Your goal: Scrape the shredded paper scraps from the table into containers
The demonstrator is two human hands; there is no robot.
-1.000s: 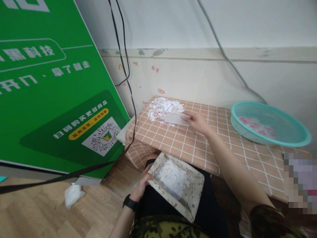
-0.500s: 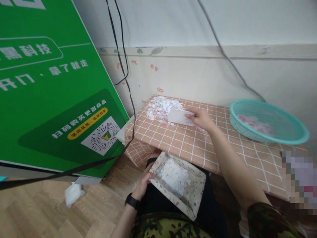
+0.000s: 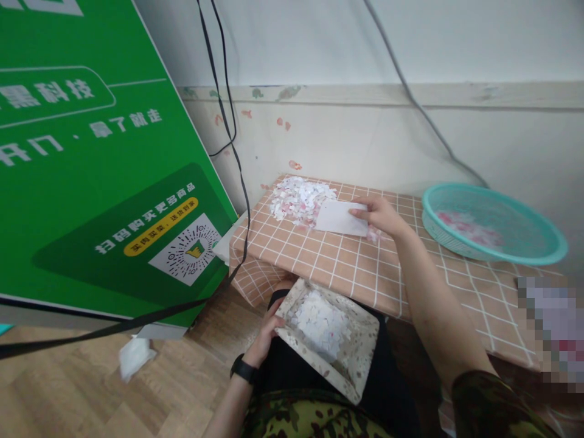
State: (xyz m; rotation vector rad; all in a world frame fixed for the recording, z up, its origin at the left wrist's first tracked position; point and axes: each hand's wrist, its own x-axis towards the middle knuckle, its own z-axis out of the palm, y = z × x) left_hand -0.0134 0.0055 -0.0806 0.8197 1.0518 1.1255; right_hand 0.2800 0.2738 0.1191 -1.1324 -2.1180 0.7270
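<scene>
Between the thumb and fingers of my right hand (image 3: 381,216) is a white card (image 3: 340,218), held flat just above the checked tabletop. Its left edge is by a heap of white and pink paper scraps (image 3: 298,198). A few pink scraps (image 3: 373,234) lie under and beside the hand. My left hand (image 3: 267,334) grips the left rim of a speckled rectangular tray (image 3: 365,340) on my lap. White paper scraps (image 3: 319,322) fill part of the tray's bottom.
A turquoise mesh basket (image 3: 538,237) with pink scraps stands at the table's right. The brown checked tablecloth (image 3: 337,258) covers the table. At the left stands a large green panel (image 3: 91,201), with a black strap (image 3: 241,182) hanging before it. White plastic (image 3: 135,358) lies on the floor.
My right hand has moved a little to the right with the card, which now shows more of its flat face. My left hand and the tray have stayed in place.
</scene>
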